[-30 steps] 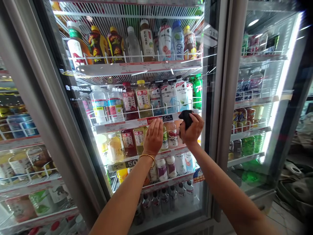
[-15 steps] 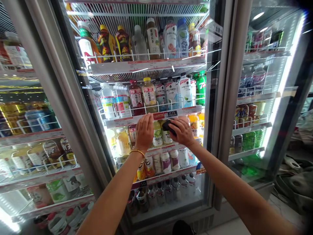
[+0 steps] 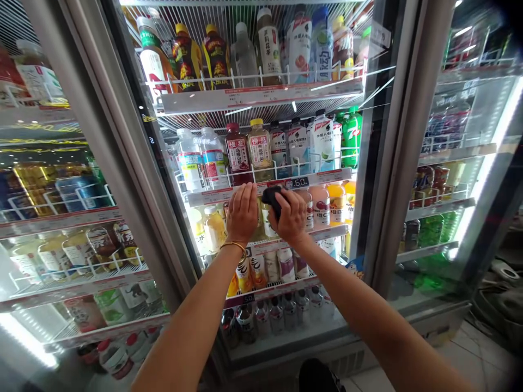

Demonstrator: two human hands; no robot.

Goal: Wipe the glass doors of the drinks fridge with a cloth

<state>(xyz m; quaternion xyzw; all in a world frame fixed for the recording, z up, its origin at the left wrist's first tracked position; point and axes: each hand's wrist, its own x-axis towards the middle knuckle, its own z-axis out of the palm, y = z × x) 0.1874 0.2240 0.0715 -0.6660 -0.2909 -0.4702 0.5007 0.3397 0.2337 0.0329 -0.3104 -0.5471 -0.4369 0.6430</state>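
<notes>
Black and bunched, the wad (image 3: 270,199) is in the right hand (image 3: 291,215), just beside the left hand (image 3: 242,215). 1 second ago it was to the right of the price tag (image 3: 300,182); now it is to the left of it, so the right hand has crossed along the shelf edge (image 3: 216,195) and the gap between the 2 hands has narrowed. Its fingers are clamped on the wad, curled over it from the right. Whether the wad is cloth or something stiffer I cannot tell.

The left hand has also shifted left: it was below and to the right of the yellow-capped bottle (image 3: 259,149) and is now below and to the left of it. Its fingers are straight, together and pointing up, with nothing visible in them; the palm is hidden. A gold bracelet (image 3: 233,247) circles that wrist.

With the right hand moved over, the orange bottles (image 3: 337,204) stand in plain view. Streaks of reflected light suggest glass (image 3: 294,342) in front of the shelves, and I judge both hands to be working against it, now at nearly the same spot, though contact itself does not show.
</notes>
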